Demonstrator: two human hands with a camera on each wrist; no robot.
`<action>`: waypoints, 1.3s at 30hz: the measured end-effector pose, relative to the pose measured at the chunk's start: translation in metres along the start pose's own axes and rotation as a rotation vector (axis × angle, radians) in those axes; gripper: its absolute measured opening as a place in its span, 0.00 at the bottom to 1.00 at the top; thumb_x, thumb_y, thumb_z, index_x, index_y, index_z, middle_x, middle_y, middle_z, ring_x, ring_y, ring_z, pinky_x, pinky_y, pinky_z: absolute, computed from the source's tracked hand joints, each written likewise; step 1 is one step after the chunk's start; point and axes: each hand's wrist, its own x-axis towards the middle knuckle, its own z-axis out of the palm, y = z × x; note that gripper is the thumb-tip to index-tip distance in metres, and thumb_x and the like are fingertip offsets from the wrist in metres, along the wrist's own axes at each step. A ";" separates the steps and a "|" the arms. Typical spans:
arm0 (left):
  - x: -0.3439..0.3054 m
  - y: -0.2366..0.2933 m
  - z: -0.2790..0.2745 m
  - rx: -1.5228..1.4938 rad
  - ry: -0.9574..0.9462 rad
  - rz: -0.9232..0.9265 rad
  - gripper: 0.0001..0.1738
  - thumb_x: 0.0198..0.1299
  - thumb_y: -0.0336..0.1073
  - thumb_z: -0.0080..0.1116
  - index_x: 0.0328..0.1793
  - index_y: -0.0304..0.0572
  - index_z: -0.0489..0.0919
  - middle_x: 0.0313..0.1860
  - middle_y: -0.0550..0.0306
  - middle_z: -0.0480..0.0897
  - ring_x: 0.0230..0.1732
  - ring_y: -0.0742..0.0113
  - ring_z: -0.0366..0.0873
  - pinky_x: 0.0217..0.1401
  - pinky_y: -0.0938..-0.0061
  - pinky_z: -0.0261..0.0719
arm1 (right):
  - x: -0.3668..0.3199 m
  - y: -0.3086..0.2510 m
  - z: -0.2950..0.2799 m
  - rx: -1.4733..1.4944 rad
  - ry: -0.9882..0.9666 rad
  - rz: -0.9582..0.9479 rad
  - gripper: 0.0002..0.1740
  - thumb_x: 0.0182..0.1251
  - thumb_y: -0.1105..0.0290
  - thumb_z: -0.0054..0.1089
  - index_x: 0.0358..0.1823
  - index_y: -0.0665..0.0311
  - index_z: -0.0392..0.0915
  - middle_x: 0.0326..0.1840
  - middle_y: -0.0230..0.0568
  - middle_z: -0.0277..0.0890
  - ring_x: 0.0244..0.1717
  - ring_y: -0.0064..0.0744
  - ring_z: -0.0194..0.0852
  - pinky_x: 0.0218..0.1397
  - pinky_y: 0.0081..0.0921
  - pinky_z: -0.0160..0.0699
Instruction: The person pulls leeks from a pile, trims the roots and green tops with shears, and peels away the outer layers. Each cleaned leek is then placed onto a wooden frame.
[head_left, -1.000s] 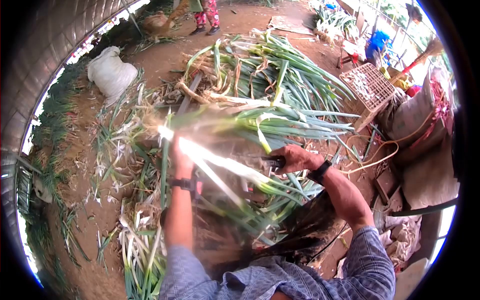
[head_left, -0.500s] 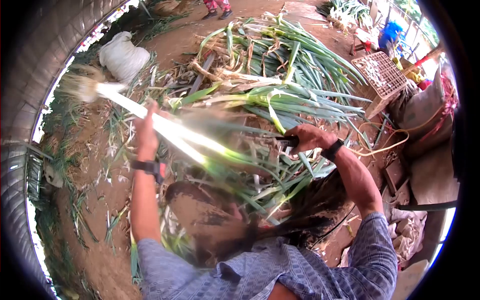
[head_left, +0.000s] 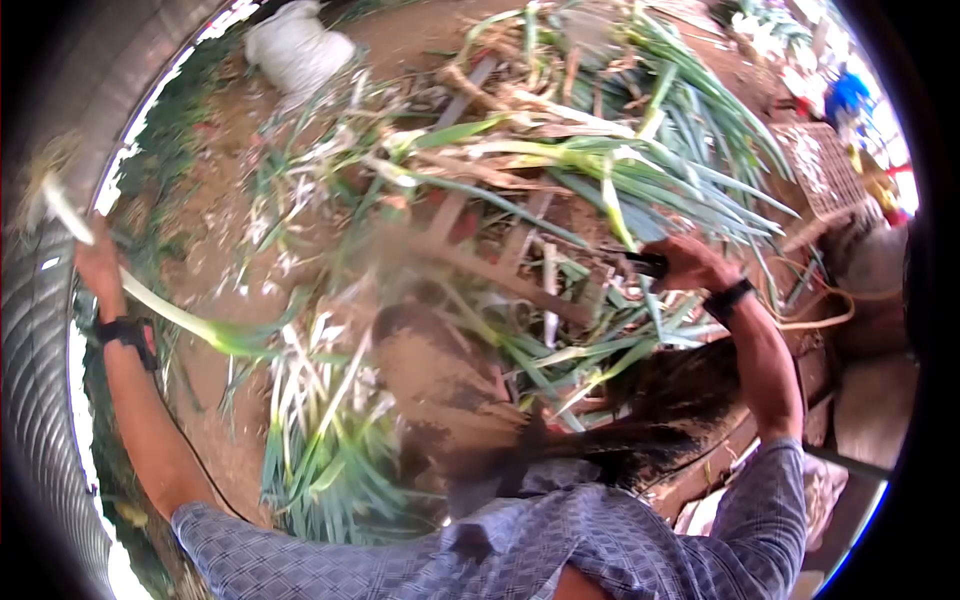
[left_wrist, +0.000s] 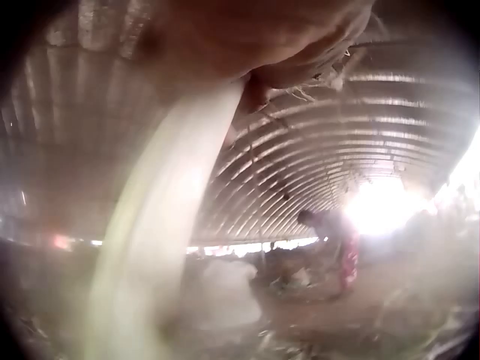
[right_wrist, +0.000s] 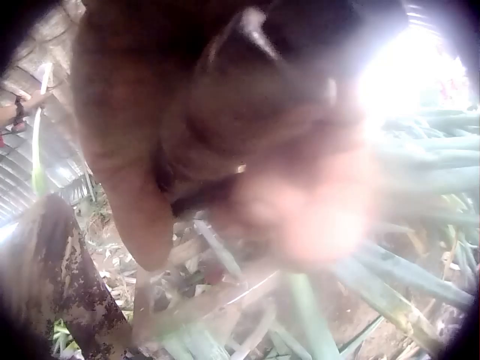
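Far out to the left, my left hand (head_left: 98,266) grips a long scallion (head_left: 168,312) by its white shank. The scallion's root end points up and outward, and its green leaves trail back toward my knees. The left wrist view shows the pale shank (left_wrist: 161,225) hanging below the curled fingers. My right hand (head_left: 695,266) holds a black-handled tool (head_left: 648,264) above the leaf litter at the right. The tool's thin far end is blurred, and I cannot tell its kind. In the right wrist view the fingers (right_wrist: 142,225) wrap the dark handle.
A heap of scallions (head_left: 600,160) lies ahead of my right hand. A trimmed pile (head_left: 330,470) lies by my left leg. Wooden slats (head_left: 500,275) stand before my knees. Farther off are a white sack (head_left: 297,50) and a plastic crate (head_left: 820,170); a hose (head_left: 830,310) curls at right.
My left hand has swung from in front of me far out to the left, carrying the scallion. The right hand keeps its grip on the tool; the head view has shifted.
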 end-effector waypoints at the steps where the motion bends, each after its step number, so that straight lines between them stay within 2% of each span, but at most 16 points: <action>1: 0.011 -0.040 -0.010 0.191 -0.001 0.079 0.28 0.67 0.57 0.62 0.35 0.34 0.79 0.19 0.58 0.76 0.16 0.66 0.72 0.19 0.69 0.69 | 0.002 -0.004 -0.002 -0.038 -0.019 -0.016 0.28 0.52 0.50 0.72 0.51 0.58 0.85 0.34 0.43 0.85 0.35 0.41 0.83 0.43 0.40 0.78; 4: -0.018 -0.145 -0.022 0.630 -0.184 0.270 0.27 0.66 0.53 0.62 0.51 0.32 0.76 0.31 0.47 0.83 0.32 0.48 0.82 0.34 0.59 0.79 | 0.005 -0.019 0.000 0.008 -0.031 -0.033 0.29 0.51 0.49 0.73 0.51 0.58 0.86 0.35 0.42 0.86 0.35 0.39 0.84 0.43 0.38 0.80; 6: -0.069 -0.297 -0.011 0.861 -0.233 0.825 0.37 0.63 0.49 0.64 0.70 0.33 0.68 0.46 0.32 0.84 0.52 0.36 0.81 0.56 0.52 0.79 | -0.003 -0.027 -0.009 0.022 -0.008 -0.002 0.30 0.52 0.51 0.73 0.56 0.55 0.84 0.40 0.41 0.87 0.38 0.38 0.85 0.45 0.37 0.82; 7: -0.109 -0.305 0.006 0.805 -0.724 0.296 0.45 0.54 0.46 0.72 0.72 0.29 0.67 0.59 0.31 0.79 0.58 0.37 0.78 0.63 0.54 0.75 | -0.002 -0.011 -0.003 0.120 0.032 -0.086 0.28 0.52 0.54 0.72 0.54 0.55 0.84 0.40 0.42 0.86 0.39 0.41 0.85 0.45 0.37 0.82; 8: -0.154 -0.231 0.031 0.881 -0.923 -0.056 0.43 0.53 0.45 0.73 0.71 0.31 0.69 0.58 0.32 0.80 0.60 0.36 0.77 0.64 0.52 0.75 | -0.003 -0.005 -0.003 0.082 0.104 -0.047 0.26 0.51 0.55 0.72 0.52 0.56 0.84 0.39 0.43 0.85 0.39 0.43 0.84 0.45 0.38 0.81; 10: -0.195 -0.267 0.095 0.430 -1.049 0.213 0.23 0.55 0.44 0.70 0.50 0.35 0.80 0.42 0.43 0.84 0.44 0.48 0.82 0.47 0.57 0.78 | 0.000 0.004 -0.002 0.083 0.264 0.053 0.24 0.49 0.57 0.73 0.47 0.60 0.83 0.37 0.45 0.84 0.38 0.47 0.82 0.44 0.39 0.80; 11: -0.222 -0.232 0.132 0.299 -1.126 -0.064 0.16 0.56 0.46 0.68 0.37 0.39 0.84 0.35 0.45 0.84 0.35 0.46 0.81 0.39 0.57 0.77 | 0.002 0.011 -0.002 0.124 0.347 0.111 0.23 0.48 0.58 0.73 0.45 0.61 0.82 0.35 0.47 0.83 0.38 0.49 0.81 0.43 0.39 0.79; 13: -0.252 -0.141 0.203 0.156 -1.002 0.138 0.15 0.59 0.42 0.65 0.35 0.36 0.80 0.29 0.45 0.82 0.29 0.55 0.77 0.34 0.61 0.73 | 0.002 0.013 -0.010 0.164 0.409 0.170 0.25 0.46 0.58 0.74 0.47 0.61 0.82 0.36 0.47 0.83 0.38 0.45 0.82 0.42 0.40 0.78; 15: -0.274 -0.054 0.270 -0.171 -1.009 0.120 0.12 0.60 0.39 0.65 0.34 0.36 0.80 0.27 0.47 0.80 0.29 0.60 0.76 0.34 0.64 0.74 | -0.002 0.012 -0.015 0.184 0.329 0.154 0.25 0.46 0.59 0.75 0.46 0.61 0.83 0.37 0.46 0.84 0.37 0.43 0.82 0.43 0.39 0.79; 17: -0.294 0.022 0.329 -0.285 -1.051 0.263 0.12 0.60 0.39 0.66 0.43 0.38 0.81 0.38 0.46 0.85 0.38 0.56 0.83 0.41 0.65 0.78 | 0.002 0.021 -0.013 0.088 0.140 0.277 0.22 0.47 0.59 0.76 0.43 0.61 0.84 0.34 0.45 0.84 0.35 0.41 0.82 0.42 0.35 0.79; 23: -0.344 0.220 0.417 -0.494 -1.076 0.443 0.18 0.59 0.33 0.64 0.55 0.39 0.81 0.50 0.43 0.84 0.53 0.45 0.81 0.56 0.60 0.79 | -0.003 0.048 -0.014 0.320 0.406 0.276 0.26 0.45 0.61 0.79 0.47 0.62 0.83 0.33 0.43 0.83 0.34 0.34 0.80 0.41 0.34 0.78; 29: -0.361 0.304 0.523 -0.479 -0.849 0.811 0.16 0.58 0.27 0.53 0.53 0.39 0.81 0.51 0.45 0.82 0.57 0.42 0.77 0.63 0.57 0.74 | -0.024 0.055 -0.021 0.427 0.429 0.253 0.28 0.47 0.66 0.78 0.52 0.66 0.80 0.32 0.37 0.75 0.35 0.27 0.71 0.43 0.29 0.74; 31: -0.359 0.325 0.540 -0.266 -1.077 0.858 0.19 0.59 0.27 0.51 0.57 0.40 0.79 0.63 0.47 0.78 0.68 0.47 0.69 0.72 0.45 0.61 | -0.028 0.051 -0.027 0.374 0.452 0.235 0.29 0.47 0.66 0.78 0.53 0.66 0.79 0.33 0.38 0.77 0.35 0.27 0.72 0.44 0.30 0.75; 33: -0.365 0.334 0.556 -0.209 -1.119 0.836 0.19 0.60 0.27 0.51 0.58 0.41 0.78 0.67 0.49 0.75 0.70 0.50 0.67 0.74 0.42 0.56 | -0.032 0.047 -0.030 0.423 0.475 0.230 0.30 0.48 0.66 0.77 0.54 0.65 0.79 0.37 0.44 0.81 0.39 0.28 0.78 0.47 0.31 0.77; 37: -0.364 0.349 0.567 0.038 -1.416 0.846 0.19 0.58 0.36 0.59 0.56 0.44 0.80 0.56 0.49 0.82 0.61 0.49 0.75 0.67 0.50 0.63 | -0.034 0.041 -0.044 0.422 0.451 0.250 0.27 0.49 0.66 0.76 0.52 0.65 0.79 0.36 0.43 0.81 0.36 0.32 0.79 0.45 0.32 0.77; 39: -0.375 0.336 0.575 0.047 -1.290 1.053 0.17 0.56 0.39 0.62 0.50 0.43 0.81 0.48 0.49 0.83 0.54 0.50 0.77 0.60 0.55 0.66 | -0.032 0.040 -0.050 0.387 0.415 0.289 0.26 0.49 0.66 0.76 0.51 0.64 0.80 0.34 0.43 0.81 0.35 0.33 0.78 0.44 0.32 0.77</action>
